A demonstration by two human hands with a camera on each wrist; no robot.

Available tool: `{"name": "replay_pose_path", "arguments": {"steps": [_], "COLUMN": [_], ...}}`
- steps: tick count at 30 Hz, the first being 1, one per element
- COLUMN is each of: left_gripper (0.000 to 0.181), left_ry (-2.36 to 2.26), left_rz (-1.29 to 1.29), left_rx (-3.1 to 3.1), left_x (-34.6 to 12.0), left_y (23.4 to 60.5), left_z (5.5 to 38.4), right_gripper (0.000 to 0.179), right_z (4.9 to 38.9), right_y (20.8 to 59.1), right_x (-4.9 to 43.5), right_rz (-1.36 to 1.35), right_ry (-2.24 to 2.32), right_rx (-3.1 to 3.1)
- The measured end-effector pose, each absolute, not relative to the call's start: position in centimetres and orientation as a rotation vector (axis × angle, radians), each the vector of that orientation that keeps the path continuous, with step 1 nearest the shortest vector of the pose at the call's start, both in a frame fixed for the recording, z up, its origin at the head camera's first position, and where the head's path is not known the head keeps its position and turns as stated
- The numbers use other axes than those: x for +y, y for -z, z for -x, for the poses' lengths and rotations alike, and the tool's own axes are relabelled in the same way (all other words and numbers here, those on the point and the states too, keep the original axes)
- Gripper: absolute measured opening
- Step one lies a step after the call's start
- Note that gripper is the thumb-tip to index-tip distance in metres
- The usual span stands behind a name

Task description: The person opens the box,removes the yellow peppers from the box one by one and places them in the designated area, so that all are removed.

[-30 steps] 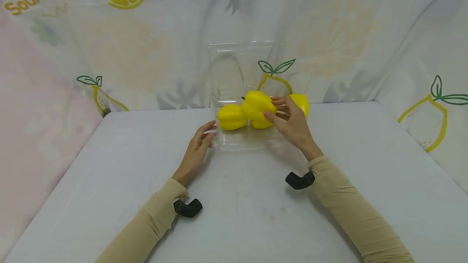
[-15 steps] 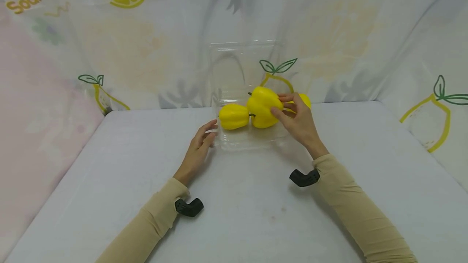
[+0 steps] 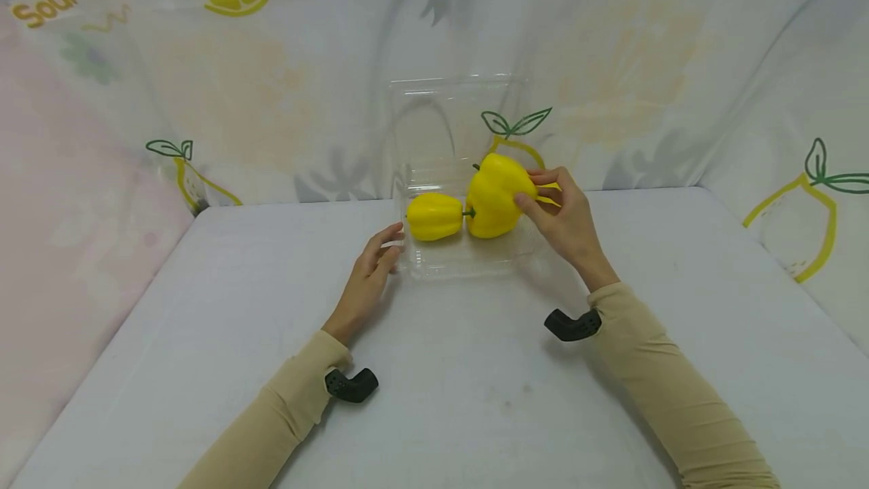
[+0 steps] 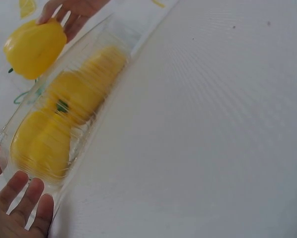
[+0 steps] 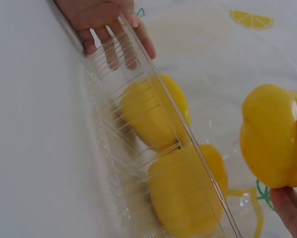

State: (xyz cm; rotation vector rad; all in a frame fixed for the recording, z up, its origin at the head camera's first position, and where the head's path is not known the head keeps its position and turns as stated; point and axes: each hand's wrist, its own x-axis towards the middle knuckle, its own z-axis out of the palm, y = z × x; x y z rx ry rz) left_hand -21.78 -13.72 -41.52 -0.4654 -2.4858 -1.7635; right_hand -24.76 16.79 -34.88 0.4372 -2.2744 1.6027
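Note:
My right hand (image 3: 562, 219) grips a yellow bell pepper (image 3: 504, 181) by its right side, raised over a clear plastic clamshell box (image 3: 468, 270). In the left wrist view the held pepper (image 4: 35, 48) is above the box wall, its short green stem pointing down. Inside the box another yellow pepper (image 3: 434, 216) lies at the left end on its side. A second (image 4: 76, 96) lies beside it, partly behind the held one in the head view. A third (image 4: 108, 62) is at the right end, mostly hidden by my right hand. My left hand (image 3: 363, 278) rests relaxed fingers at the box's left wall.
The box's transparent lid (image 3: 455, 127) stands raised at the back, against a white curtain (image 3: 305, 81) printed with lemons. A white cloth (image 3: 441, 383) covers the table. Black wrist cameras (image 3: 351, 385) stick out from both sleeves.
My right hand has shifted right and slightly up with the held pepper, showing more of the left pepper and its stem. The left hand stays in place.

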Motion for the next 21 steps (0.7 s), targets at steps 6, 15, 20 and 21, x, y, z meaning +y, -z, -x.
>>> {"name": "replay_pose_path", "arguments": {"steps": [6,15,20,21], "left_gripper": [0.043,0.043,0.044,0.044], "left_ry": [1.782,1.763,1.771,1.773], "left_rz": [0.463,0.47,0.468,0.466], "left_rx": [-2.508,-2.526,-2.527,-2.527], "left_x": [-13.5,-13.0,-13.0,-13.0], "left_y": [40.6,38.4,38.6,38.6], "left_z": [21.3,20.0,20.0,20.0], "right_gripper": [0.037,0.037,0.038,0.038], "right_z": [24.9,25.2,25.2,25.2], "right_y": [34.9,34.8,34.7,34.7], "right_x": [17.2,17.9,18.3,18.4], "right_rz": [-0.424,-0.362,-0.286,-0.275], "right_ry": [-1.587,-1.606,-1.593,-1.594], "right_rx": [-2.266,-2.238,-2.255,-2.255]}}
